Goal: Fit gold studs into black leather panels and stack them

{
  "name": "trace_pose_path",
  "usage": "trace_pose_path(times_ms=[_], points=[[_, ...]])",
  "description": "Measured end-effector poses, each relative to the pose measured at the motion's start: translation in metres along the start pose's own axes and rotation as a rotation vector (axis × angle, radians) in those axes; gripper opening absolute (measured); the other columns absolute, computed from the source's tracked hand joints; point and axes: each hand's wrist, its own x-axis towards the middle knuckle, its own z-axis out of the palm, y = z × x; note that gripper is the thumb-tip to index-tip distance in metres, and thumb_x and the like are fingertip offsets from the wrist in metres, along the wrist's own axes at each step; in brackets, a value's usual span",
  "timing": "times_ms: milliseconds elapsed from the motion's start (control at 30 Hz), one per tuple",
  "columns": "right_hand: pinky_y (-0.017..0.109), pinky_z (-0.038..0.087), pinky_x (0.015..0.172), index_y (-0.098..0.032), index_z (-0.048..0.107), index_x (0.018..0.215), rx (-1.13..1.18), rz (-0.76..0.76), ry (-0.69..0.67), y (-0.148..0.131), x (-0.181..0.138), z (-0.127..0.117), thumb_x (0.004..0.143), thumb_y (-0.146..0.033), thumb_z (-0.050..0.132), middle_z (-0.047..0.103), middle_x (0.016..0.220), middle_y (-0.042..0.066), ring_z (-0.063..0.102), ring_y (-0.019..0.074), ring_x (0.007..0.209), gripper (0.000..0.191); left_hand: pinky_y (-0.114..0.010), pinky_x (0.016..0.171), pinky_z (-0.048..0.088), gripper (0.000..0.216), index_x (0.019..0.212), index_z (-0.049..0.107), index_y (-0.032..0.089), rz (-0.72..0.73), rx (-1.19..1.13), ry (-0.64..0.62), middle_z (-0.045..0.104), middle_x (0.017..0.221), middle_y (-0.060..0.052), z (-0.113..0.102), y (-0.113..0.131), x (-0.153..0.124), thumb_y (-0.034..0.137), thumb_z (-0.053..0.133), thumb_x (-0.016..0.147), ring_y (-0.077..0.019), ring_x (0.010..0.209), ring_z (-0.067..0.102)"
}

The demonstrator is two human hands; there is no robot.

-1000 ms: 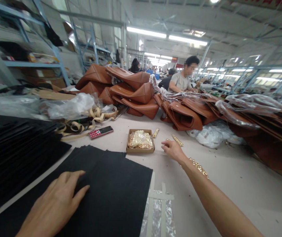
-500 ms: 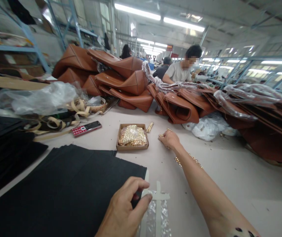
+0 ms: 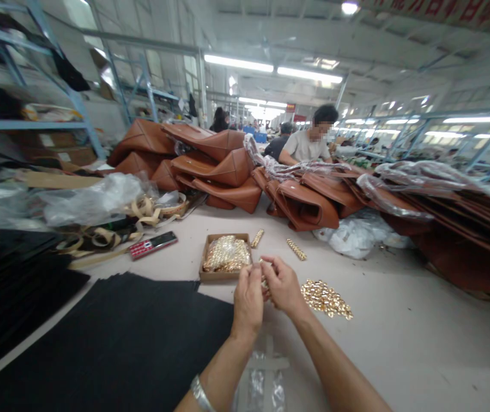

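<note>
My left hand (image 3: 248,300) and my right hand (image 3: 284,286) meet over the table, fingers closed together. Small gold-coloured metal pieces (image 3: 264,281) show between the fingertips, mostly hidden. Just behind my left hand is a shallow cardboard box (image 3: 224,276) holding a clear bag of gold pieces (image 3: 228,253). Beyond the hands lie a short gold row (image 3: 257,238) beside the box and another gold row (image 3: 296,249) farther right. A loose pile of shiny gold pieces (image 3: 326,298) spreads to the right of my right wrist.
Black sheets (image 3: 111,337) cover the table's left side. A red phone (image 3: 153,245) lies behind them. Brown leather bags (image 3: 223,166) are heaped along the back, with plastic wrap (image 3: 356,234) at right. Clear taped plastic (image 3: 266,380) lies under my forearms. A co-worker (image 3: 307,140) stands beyond.
My right hand has come back and left to meet my left hand, which has moved forward and closed. A second gold row now shows behind them, and the loose pile is uncovered.
</note>
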Motion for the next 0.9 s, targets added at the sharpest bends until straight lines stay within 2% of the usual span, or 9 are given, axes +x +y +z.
trace_pose_path(times_ms=[100, 233, 500, 667, 833, 900], points=[[0.022, 0.046, 0.056, -0.017, 0.066, 0.109, 0.053, -0.016, -0.013, -0.009, -0.016, 0.008, 0.095, -0.041, 0.048, 0.07, 0.071, 0.001, 0.064, 0.0152, 0.06, 0.033, -0.041, 0.086, 0.054, 0.05, 0.099, 0.06, 0.019, 0.04, 0.004, 0.067, 0.07, 0.106, -0.012, 0.001, -0.012, 0.008, 0.063, 0.04, 0.088, -0.0292, 0.103, 0.066], [0.024, 0.048, 0.069, -0.02, 0.067, 0.104, 0.009, -0.086, -0.007, -0.003, -0.021, 0.018, 0.098, -0.036, 0.044, 0.074, 0.087, 0.004, 0.068, 0.0173, 0.077, 0.029, -0.045, 0.102, 0.047, 0.04, 0.095, 0.063, 0.02, 0.081, 0.032, 0.126, 0.069, 0.11, -0.012, -0.005, -0.035, 0.023, 0.054, 0.045, 0.085, -0.031, 0.117, 0.058], [0.026, 0.046, 0.07, -0.02, 0.063, 0.101, -0.158, -0.137, 0.01, 0.004, -0.029, 0.035, 0.101, -0.033, 0.034, 0.072, 0.088, 0.004, 0.068, 0.0189, 0.077, 0.032, -0.044, 0.109, 0.041, 0.027, 0.089, 0.064, 0.023, 0.079, 0.049, 0.185, 0.07, 0.109, -0.009, -0.015, -0.053, 0.026, 0.043, 0.049, 0.08, -0.0299, 0.122, 0.055], [0.026, 0.045, 0.073, -0.021, 0.062, 0.098, -0.103, -0.088, -0.001, 0.001, -0.03, 0.039, 0.1, -0.033, 0.035, 0.071, 0.088, 0.004, 0.066, 0.0179, 0.078, 0.03, -0.041, 0.101, 0.045, 0.033, 0.091, 0.064, 0.021, 0.041, -0.01, 0.16, 0.071, 0.102, -0.01, -0.01, -0.049, 0.023, 0.047, 0.046, 0.084, -0.028, 0.107, 0.062], [0.027, 0.044, 0.075, -0.021, 0.066, 0.087, 0.271, 0.078, 0.053, 0.005, -0.026, 0.039, 0.093, -0.039, 0.049, 0.067, 0.083, 0.002, 0.06, 0.0172, 0.079, 0.025, -0.033, 0.083, 0.049, 0.035, 0.082, 0.062, 0.02, -0.011, -0.091, 0.148, 0.068, 0.085, -0.005, -0.006, -0.042, 0.018, 0.051, 0.047, 0.089, -0.0205, 0.084, 0.063], [0.026, 0.044, 0.067, -0.02, 0.064, 0.081, 0.386, 0.168, 0.054, 0.01, -0.024, 0.041, 0.089, -0.043, 0.055, 0.062, 0.073, 0.0, 0.057, 0.0152, 0.07, 0.026, -0.029, 0.068, 0.049, 0.036, 0.077, 0.059, 0.019, -0.053, -0.144, 0.148, 0.063, 0.072, -0.001, -0.005, -0.041, 0.017, 0.051, 0.05, 0.09, -0.0158, 0.069, 0.06]])
